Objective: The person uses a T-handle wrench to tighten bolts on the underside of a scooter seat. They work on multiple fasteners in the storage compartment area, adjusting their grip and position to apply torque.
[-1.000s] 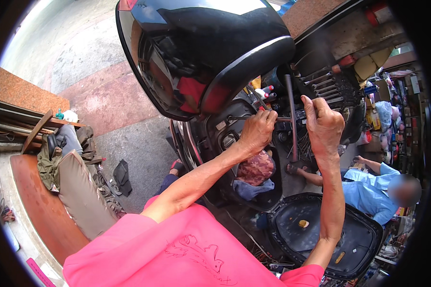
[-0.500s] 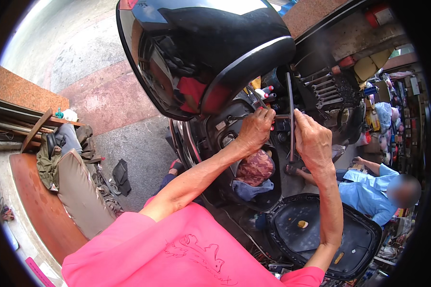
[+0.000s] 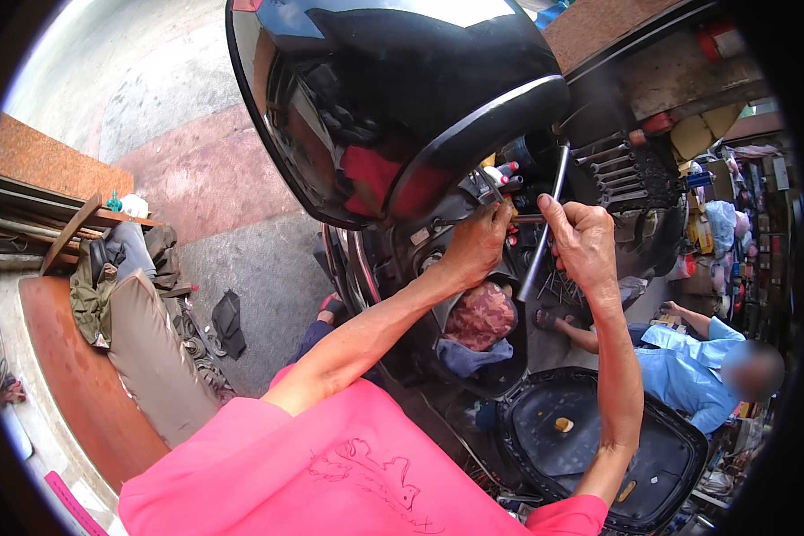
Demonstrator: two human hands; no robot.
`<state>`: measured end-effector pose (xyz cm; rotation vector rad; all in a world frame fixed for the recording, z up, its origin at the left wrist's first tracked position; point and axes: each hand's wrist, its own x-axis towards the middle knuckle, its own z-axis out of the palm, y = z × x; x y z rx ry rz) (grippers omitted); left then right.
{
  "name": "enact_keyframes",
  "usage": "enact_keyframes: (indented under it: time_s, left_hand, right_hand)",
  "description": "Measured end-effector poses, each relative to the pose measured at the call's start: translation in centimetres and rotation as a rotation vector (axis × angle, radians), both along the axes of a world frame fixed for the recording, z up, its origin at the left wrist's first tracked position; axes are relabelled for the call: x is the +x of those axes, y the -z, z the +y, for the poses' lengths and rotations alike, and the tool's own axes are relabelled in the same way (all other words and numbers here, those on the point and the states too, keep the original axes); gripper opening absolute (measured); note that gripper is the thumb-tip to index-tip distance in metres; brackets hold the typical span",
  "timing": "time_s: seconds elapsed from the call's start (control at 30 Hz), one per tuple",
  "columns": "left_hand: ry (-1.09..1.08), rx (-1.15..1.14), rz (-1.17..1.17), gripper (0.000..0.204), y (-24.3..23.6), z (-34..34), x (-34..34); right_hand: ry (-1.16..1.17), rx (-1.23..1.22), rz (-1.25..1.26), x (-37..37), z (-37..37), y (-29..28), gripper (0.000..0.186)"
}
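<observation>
A long metal T-handle wrench (image 3: 558, 179) reaches toward the body of a black scooter (image 3: 402, 219), beneath a glossy black top box (image 3: 402, 89). My left hand (image 3: 480, 243) is closed round its shaft, close to the scooter. My right hand (image 3: 585, 241) grips the crossbar near its middle, thumb stretched along it and fingers curled. The shaft's far end is lost in the dark behind my left hand. Below my hands, a camouflage cap (image 3: 482, 317) and a blue cloth (image 3: 473, 357) lie in the scooter's storage well.
The scooter's seat (image 3: 590, 464) is swung over, underside up. Several spanners (image 3: 618, 170) lie in a row at the back right. Another person in a blue shirt (image 3: 688, 371) sits at the right, near crowded shelves. To the left stands a bench (image 3: 71, 357) with a cushion (image 3: 156, 357).
The crossbar has turned clockwise: its upper end has swung right and its lower end left. My right hand has turned with it, while my left hand stays at the shaft.
</observation>
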<state>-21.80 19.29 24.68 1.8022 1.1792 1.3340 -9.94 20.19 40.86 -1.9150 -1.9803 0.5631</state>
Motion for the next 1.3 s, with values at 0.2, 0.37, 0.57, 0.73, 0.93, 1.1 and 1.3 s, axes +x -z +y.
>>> enact_keyframes:
  time_s: [0.2, 0.37, 0.57, 0.73, 0.93, 1.1, 1.3]
  left_hand:
    - [0.010, -0.021, -0.049, 0.022, 1.0, 0.5, -1.2]
    - [0.092, -0.091, -0.019, 0.021, 0.0, 0.1, -1.2]
    - [0.068, 0.009, 0.073, 0.034, 1.0, -0.1, -0.9]
    - [-0.014, 0.041, 0.068, 0.026, 1.0, -0.3, 0.3]
    - [-0.029, 0.052, 0.116, 0.022, 1.0, 0.5, 1.0]
    - [-0.075, 0.115, 0.149, 0.027, 1.0, 0.0, 0.9]
    - [-0.022, 0.182, 0.080, 0.026, -2.0, -1.4, 0.7]
  right_hand:
    - [0.293, 0.116, 0.377, 2.4, 0.1, 1.6, 0.059]
    - [0.475, 0.157, 0.326, 8.7, -2.3, 9.2, 0.035]
    - [-0.003, 0.677, -0.073, 4.1, -4.1, 6.2, 0.059]
    - [-0.298, 0.573, -0.385, 1.8, -3.1, 1.8, 0.034]
    - [0.113, 0.221, 0.023, -0.2, -2.8, 1.3, 0.040]
    - [0.446, 0.355, 0.337, 1.9, -2.3, 0.2, 0.050]
    - [0.527, 0.207, 0.499, 10.1, -1.5, 15.5, 0.035]
